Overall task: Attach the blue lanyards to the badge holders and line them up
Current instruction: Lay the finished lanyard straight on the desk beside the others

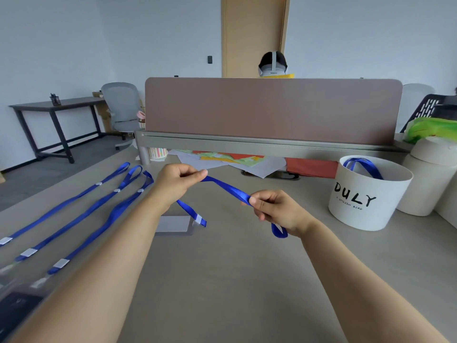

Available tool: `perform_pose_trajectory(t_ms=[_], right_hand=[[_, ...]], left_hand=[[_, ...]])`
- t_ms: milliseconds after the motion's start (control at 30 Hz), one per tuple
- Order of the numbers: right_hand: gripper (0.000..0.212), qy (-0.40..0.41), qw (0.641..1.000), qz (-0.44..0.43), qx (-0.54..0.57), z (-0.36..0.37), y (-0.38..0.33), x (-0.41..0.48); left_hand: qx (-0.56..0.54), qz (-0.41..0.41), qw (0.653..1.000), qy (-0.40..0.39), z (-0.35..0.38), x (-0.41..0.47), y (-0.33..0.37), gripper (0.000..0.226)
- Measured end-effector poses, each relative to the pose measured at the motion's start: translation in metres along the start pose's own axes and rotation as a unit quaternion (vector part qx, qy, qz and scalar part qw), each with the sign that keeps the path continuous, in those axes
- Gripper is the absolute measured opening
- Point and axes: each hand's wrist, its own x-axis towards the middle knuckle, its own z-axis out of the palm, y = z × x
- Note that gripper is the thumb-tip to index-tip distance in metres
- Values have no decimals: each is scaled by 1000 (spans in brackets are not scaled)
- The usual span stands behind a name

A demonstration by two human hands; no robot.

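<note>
The left hand point(176, 184) and right hand point(274, 209) each pinch the blue lanyard point(227, 190) above the counter's point(222, 280) middle, its tabbed end down by the clear badge holder point(173, 225); the ribbon looks light and limp, probably best gripped near that stiffer end.
</note>
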Motion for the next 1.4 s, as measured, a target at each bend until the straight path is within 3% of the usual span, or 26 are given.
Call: perform_pose_trajectory(t_ms=[233,433,533,633,833,900,1133,1400], right_hand=[[25,36,999,22,18,12,4,12],[20,72,995,52,43,7,18,18],[21,92,992,80,-19,13,20,23],[32,65,993,74,-67,27,10,26],[19,-89,995,15,-48,62,-7,40],[11,-104,993,6,-53,65,-6,42],[19,-65,997,8,-38,54,1,44],[15,5,988,86,-127,46,14,63]], left_hand=[[165,13,986,-35,-19,-6,-13,17],[146,-7,989,-20,-39,-11,-21,26],[132,-12,990,-51,-40,-13,-24,25],[150,-2,984,-100,-33,-14,-24,18],[214,35,963,-159,-18,-9,-13,11],[217,44,964,-151,-18,-8,-12,11],[183,33,980,-74,-31,-5,-22,18],[75,-64,994,36,-47,7,-46,34]])
